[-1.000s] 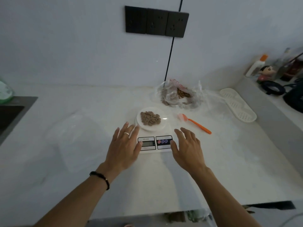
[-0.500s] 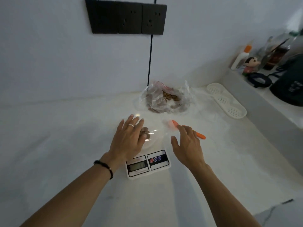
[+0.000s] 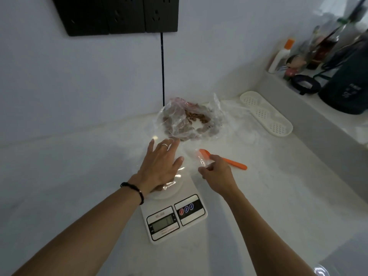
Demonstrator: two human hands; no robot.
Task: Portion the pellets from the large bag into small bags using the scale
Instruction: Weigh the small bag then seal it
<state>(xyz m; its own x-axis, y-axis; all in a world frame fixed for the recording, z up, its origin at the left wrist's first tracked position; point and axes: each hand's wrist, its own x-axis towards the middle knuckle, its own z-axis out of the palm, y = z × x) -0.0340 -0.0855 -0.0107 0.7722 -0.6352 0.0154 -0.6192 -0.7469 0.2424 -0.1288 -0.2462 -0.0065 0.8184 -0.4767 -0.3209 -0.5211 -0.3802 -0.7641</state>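
Observation:
The large clear bag of brown pellets (image 3: 189, 122) lies open against the back wall. A white digital scale (image 3: 173, 212) stands in front of it; its round dish holds pellets (image 3: 159, 189), mostly hidden under my wrist. A small clear bag (image 3: 179, 173) is draped over the dish. My left hand (image 3: 161, 164) lies flat on this plastic with its fingers spread. My right hand (image 3: 217, 172) pinches the bag's edge just right of the dish. An orange spoon (image 3: 235, 163) lies on the counter behind my right hand.
A white perforated tray (image 3: 266, 114) lies at the back right. On the raised ledge to the right stand bottles (image 3: 280, 56), a small figurine (image 3: 294, 64) and a dark kettle (image 3: 348, 92). A black cable (image 3: 162, 66) hangs from the socket panel (image 3: 119, 14).
Both hands have moved forward from beside the scale's display to its dish. My left hand now covers the dish, and my right fingers have closed on clear plastic.

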